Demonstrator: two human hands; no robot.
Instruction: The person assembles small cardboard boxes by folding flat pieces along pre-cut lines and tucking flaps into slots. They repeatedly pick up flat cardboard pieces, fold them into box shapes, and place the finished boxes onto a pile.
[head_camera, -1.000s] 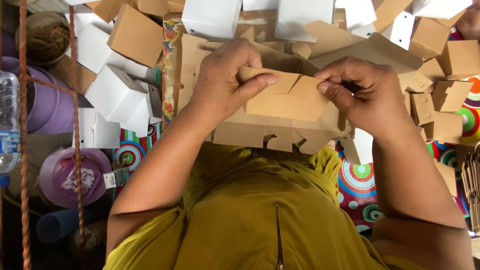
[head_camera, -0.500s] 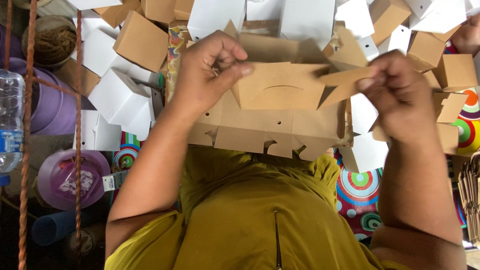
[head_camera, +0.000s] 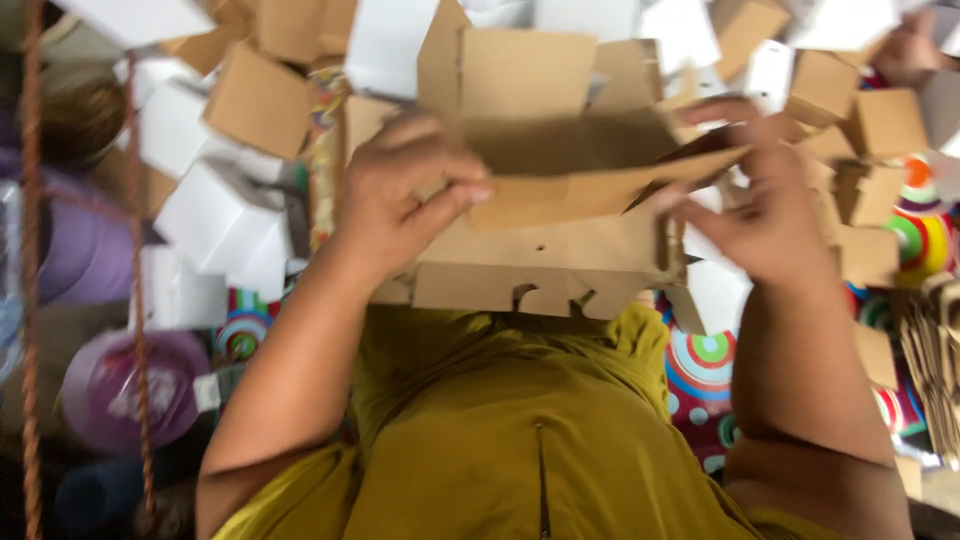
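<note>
A cloth with bright ringed circles (head_camera: 712, 352) covers the floor, and it shows only in patches between a heap of folded small boxes, brown ones (head_camera: 252, 95) and white ones (head_camera: 205, 212) mixed. At least four white boxes lie toward the cloth's left side, and at least five brown ones crowd its far right corner; the blur makes an exact count impossible. Off the cloth's left edge sit two purple round containers, the nearer (head_camera: 125, 388) below the farther (head_camera: 70, 245), beside a ball of twine (head_camera: 80, 115), with two reddish ropes (head_camera: 135, 300) running top to bottom across them. A stack of flat brown card (head_camera: 935, 370) stands at the right edge.

One brown cardboard box blank (head_camera: 545, 240), half folded, is held up over the lap, above a mustard-yellow garment (head_camera: 500, 430). The left hand (head_camera: 405, 200) is clamped on the blank's left side, its thumb pressed across the front onto a folded flap and its fingers wrapped behind. The right hand (head_camera: 765, 205) holds the right side, fingers curled and closed around the end of the flap; just how thumb and fingers meet the card is blurred. The blank's back panel stands upright, and its notched tabs hang along the bottom edge.
</note>
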